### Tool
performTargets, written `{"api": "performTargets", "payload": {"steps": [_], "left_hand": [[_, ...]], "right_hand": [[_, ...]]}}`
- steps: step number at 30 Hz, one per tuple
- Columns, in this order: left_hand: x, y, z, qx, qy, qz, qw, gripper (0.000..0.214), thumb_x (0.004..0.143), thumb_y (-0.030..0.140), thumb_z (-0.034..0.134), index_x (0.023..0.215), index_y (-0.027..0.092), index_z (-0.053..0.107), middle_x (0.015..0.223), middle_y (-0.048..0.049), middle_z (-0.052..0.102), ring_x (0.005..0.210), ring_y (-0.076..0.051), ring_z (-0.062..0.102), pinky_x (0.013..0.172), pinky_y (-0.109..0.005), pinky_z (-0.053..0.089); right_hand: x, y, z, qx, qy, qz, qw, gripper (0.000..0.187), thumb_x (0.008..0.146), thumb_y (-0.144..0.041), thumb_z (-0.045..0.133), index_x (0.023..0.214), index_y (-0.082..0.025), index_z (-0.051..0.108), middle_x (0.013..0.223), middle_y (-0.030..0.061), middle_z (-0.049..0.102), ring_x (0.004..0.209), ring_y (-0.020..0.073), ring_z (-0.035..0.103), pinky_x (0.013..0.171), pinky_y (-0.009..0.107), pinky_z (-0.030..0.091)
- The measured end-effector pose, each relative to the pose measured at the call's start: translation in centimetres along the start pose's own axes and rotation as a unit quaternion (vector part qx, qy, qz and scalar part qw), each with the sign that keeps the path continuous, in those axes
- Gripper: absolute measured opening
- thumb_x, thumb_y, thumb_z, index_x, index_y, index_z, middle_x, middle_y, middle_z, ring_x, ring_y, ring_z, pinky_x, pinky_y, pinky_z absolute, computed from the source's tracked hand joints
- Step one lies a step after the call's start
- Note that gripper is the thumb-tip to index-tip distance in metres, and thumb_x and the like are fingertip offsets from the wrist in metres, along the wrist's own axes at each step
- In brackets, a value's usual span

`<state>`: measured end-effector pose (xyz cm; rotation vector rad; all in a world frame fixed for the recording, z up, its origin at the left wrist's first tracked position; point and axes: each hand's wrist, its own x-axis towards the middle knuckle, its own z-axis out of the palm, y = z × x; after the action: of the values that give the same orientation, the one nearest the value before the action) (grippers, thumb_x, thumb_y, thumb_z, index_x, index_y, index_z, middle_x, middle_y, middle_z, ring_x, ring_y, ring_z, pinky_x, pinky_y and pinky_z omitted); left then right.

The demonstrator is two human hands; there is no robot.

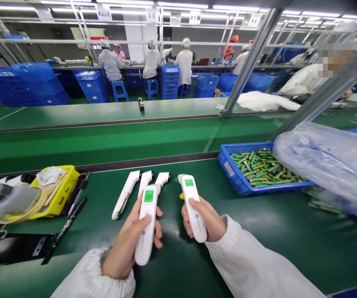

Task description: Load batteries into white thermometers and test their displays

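My left hand [129, 240] is closed around a white infrared thermometer [145, 244], its thumb lying on the front face below a lit green screen. In my right hand [211, 219] is a second white thermometer [196, 221], also with a green screen lit and my thumb on its front. Both are held above the green table, screens facing me. Just beyond my left hand lie several more white thermometers, one of them [125, 195] on its side with green showing along its handle. A small yellow part [181, 196] shows behind the right thermometer; its kind is unclear.
A blue bin [237, 182] of green batteries [264, 167] stands at right, partly under a clear plastic bag [324, 161]. At left are a yellow tray [69, 178], black pens [65, 229] and a bottle [20, 203]. People in white work beyond the conveyor [104, 114].
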<state>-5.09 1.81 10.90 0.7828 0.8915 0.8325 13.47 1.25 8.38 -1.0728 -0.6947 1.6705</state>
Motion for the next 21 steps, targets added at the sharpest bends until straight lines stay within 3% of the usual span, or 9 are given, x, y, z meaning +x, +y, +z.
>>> {"api": "performTargets", "payload": {"steps": [3, 5, 7, 11, 21], "left_hand": [[-0.2, -0.6, 0.0, 0.011, -0.027, 0.051, 0.998, 0.08, 0.084, 0.027, 0.06, 0.145, 0.038, 0.01, 0.109, -0.0046, 0.055, 0.071, -0.014, 0.06, 0.065, -0.029, 0.053], [-0.3, -0.9, 0.0, 0.034, -0.056, 0.069, 0.995, 0.084, 0.087, 0.026, 0.057, 0.145, 0.042, -0.001, 0.118, -0.0059, 0.053, 0.073, -0.014, 0.06, 0.069, -0.031, 0.053], [-0.4, -1.2, 0.0, 0.042, -0.083, 0.073, 0.993, 0.084, 0.09, 0.027, 0.053, 0.145, 0.041, -0.008, 0.11, -0.0058, 0.058, 0.069, -0.014, 0.059, 0.068, -0.032, 0.052], [-0.8, -1.5, 0.2, 0.03, -0.094, 0.069, 0.993, 0.081, 0.092, 0.028, 0.05, 0.146, 0.035, -0.009, 0.079, -0.0005, 0.062, 0.067, -0.014, 0.056, 0.068, -0.03, 0.049], [-0.7, -1.9, 0.0, 0.023, -0.092, 0.073, 0.993, 0.079, 0.093, 0.027, 0.047, 0.145, 0.037, -0.013, 0.077, 0.0003, 0.06, 0.065, -0.014, 0.052, 0.07, -0.031, 0.048]], "right_hand": [[-0.8, 0.4, 1.1, -0.045, -0.016, -0.04, 0.998, 0.043, 0.067, -0.04, 0.075, 0.091, -0.018, 0.047, 0.06, -0.0054, 0.057, 0.04, 0.009, 0.053, 0.038, 0.02, 0.043], [-1.4, 0.8, 1.6, -0.06, -0.047, -0.045, 0.996, 0.044, 0.072, -0.039, 0.073, 0.1, -0.017, 0.046, 0.064, -0.0044, 0.058, 0.043, 0.0088, 0.055, 0.042, 0.021, 0.046], [-1.7, 1.1, 1.9, -0.056, -0.089, -0.041, 0.994, 0.046, 0.078, -0.041, 0.069, 0.109, -0.017, 0.045, 0.066, -0.0033, 0.059, 0.045, 0.0094, 0.057, 0.043, 0.021, 0.048], [-2.0, 1.8, 2.0, -0.033, -0.134, -0.055, 0.989, 0.045, 0.086, -0.043, 0.059, 0.117, -0.018, 0.039, 0.067, -0.0033, 0.057, 0.046, 0.0108, 0.059, 0.039, 0.02, 0.048], [-2.5, 2.6, 1.5, -0.036, -0.121, -0.049, 0.991, 0.038, 0.091, -0.042, 0.046, 0.12, -0.019, 0.039, 0.077, 0.0011, 0.059, 0.051, 0.0126, 0.06, 0.039, 0.022, 0.049]]}}
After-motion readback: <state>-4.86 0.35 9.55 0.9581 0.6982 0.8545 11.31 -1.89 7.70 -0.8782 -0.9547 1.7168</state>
